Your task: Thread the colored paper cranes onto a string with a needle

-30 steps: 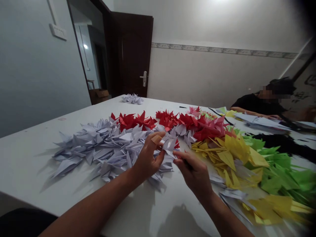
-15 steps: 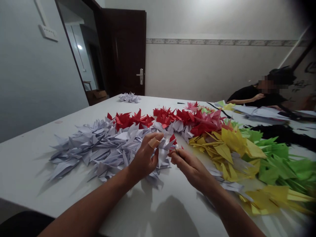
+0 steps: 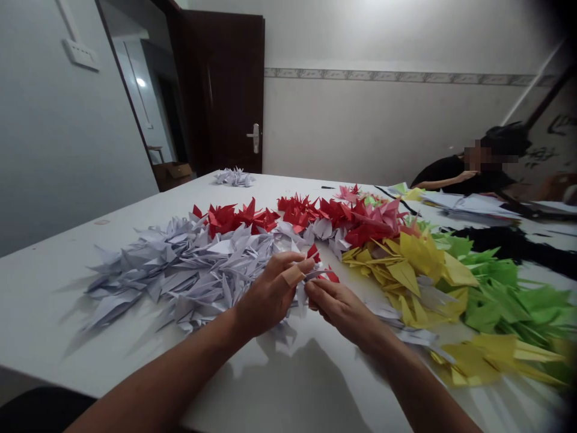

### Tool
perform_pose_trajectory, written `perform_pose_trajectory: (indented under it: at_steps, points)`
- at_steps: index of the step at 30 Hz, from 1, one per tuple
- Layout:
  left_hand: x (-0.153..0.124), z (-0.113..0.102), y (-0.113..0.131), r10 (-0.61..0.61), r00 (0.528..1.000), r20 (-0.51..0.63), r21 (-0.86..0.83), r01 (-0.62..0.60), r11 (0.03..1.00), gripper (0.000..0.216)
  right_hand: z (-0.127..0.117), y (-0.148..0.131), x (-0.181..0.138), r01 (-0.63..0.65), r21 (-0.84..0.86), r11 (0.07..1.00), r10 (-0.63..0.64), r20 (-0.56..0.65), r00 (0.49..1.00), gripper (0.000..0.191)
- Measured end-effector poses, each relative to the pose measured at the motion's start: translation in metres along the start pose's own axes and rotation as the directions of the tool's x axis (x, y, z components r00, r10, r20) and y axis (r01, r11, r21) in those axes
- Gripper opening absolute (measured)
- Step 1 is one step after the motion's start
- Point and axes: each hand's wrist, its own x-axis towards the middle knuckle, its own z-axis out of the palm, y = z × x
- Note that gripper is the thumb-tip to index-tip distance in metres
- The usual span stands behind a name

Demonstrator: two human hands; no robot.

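Over the near middle of the table, my left hand (image 3: 270, 294) is closed on a white folded-paper crane (image 3: 318, 273). A pale band (image 3: 293, 275) wraps one of its fingers. My right hand (image 3: 340, 307) meets it from the right, thumb and fingers pinched against the crane's lower side; whatever sits inside that pinch is hidden. A large heap of white paper cranes (image 3: 193, 276) spreads beside and behind my left hand. Red cranes (image 3: 333, 210) lie in a row beyond both hands. Yellow cranes (image 3: 410, 270) are piled to the right of my right hand.
Green folded papers (image 3: 518, 300) lie at the far right, near a black bundle (image 3: 514, 243). A small white pile (image 3: 234, 177) stands on the table's (image 3: 130, 222) back corner. Across the right side, a person in black (image 3: 451, 174) leans by stacked papers (image 3: 469, 203).
Both hands have drawn closer together. The white crane has turned so that a thin point now reaches over my right fingertips. A thin dark sliver at the right fingertips no longer shows.
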Motion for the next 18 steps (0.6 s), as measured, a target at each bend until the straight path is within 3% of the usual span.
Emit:
perform_pose_trajectory:
  at_steps: [2,4,7,10,12,15,18]
  points:
    - [-0.002,0.001,-0.001,-0.068,0.997,-0.03,-0.031,0.067,0.997,0.053,0.0,0.001,0.001,-0.001,0.044,0.999,0.002,-0.005,1.0,0.041]
    - [-0.004,0.004,-0.003,-0.231,0.969,-0.085,-0.143,0.218,0.965,0.046,-0.002,0.0,0.001,0.032,0.062,0.998,-0.03,-0.028,0.999,0.041]
    - [-0.004,0.008,-0.007,-0.557,0.819,-0.139,-0.45,0.449,0.772,0.036,-0.004,-0.002,-0.001,0.092,0.041,0.995,-0.089,-0.07,0.994,0.042]
    - [0.0,0.01,-0.011,-0.738,0.662,-0.131,-0.686,0.477,0.549,0.035,-0.004,-0.006,-0.004,0.115,-0.073,0.991,-0.119,-0.053,0.991,0.038]
    - [0.004,0.01,-0.01,-0.792,0.602,-0.104,-0.757,0.469,0.455,0.039,-0.001,-0.009,-0.005,0.109,-0.159,0.981,-0.115,-0.027,0.993,0.034]
    - [0.007,0.009,-0.007,-0.818,0.575,-0.021,-0.779,0.503,0.373,0.042,0.003,-0.01,-0.005,0.088,-0.223,0.971,-0.098,-0.034,0.995,0.032]
    - [0.006,0.008,-0.005,-0.81,0.586,-0.007,-0.742,0.54,0.397,0.037,0.002,-0.009,-0.004,0.087,-0.276,0.957,-0.11,-0.07,0.991,0.034]
